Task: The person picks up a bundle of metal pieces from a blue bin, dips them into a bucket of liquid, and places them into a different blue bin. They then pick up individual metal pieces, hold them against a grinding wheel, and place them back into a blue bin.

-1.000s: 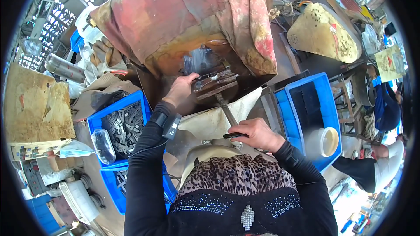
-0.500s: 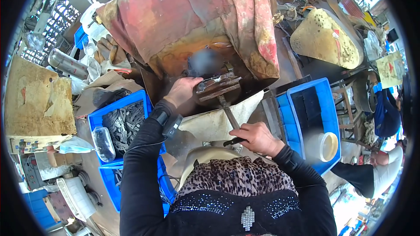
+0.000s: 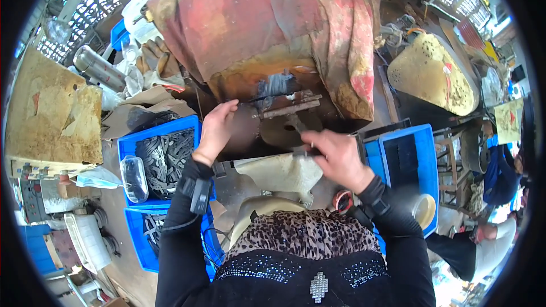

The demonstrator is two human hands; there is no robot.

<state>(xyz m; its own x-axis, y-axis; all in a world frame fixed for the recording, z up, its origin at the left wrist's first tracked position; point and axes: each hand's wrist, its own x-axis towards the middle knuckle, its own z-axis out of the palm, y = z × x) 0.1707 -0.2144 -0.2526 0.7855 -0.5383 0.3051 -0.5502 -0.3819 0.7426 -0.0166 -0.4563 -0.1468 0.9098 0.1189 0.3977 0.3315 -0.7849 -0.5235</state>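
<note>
A boxy brown housing draped with a faded red, rust-stained cloth is the landmark. At its dark front opening sits a rusty, narrow metal fixture with a flat top bar, and a smoky grey-blue patch shows just behind it.

The left hand is in front of the housing's left part, its fingertips pinched on a thin dark strip that reaches toward the fixture. The right hand is in front of the housing's right part, fingers curled at the lower end of a short metal handle; blur leaves me unable to tell whether it grips that handle or a small dark piece beneath.

Left of the housing's front stands a blue plastic bin of flat grey metal parts, with a clear plastic container at its edge. Right of the housing's front is a deep blue plastic crate.

As for markings, left of the housing a silver cylindrical flask bears reddish print too small to read. Well to the housing's right, a pale yellow sheet carries a red mark, and a yellowish pitted slab has a red patch.
</note>
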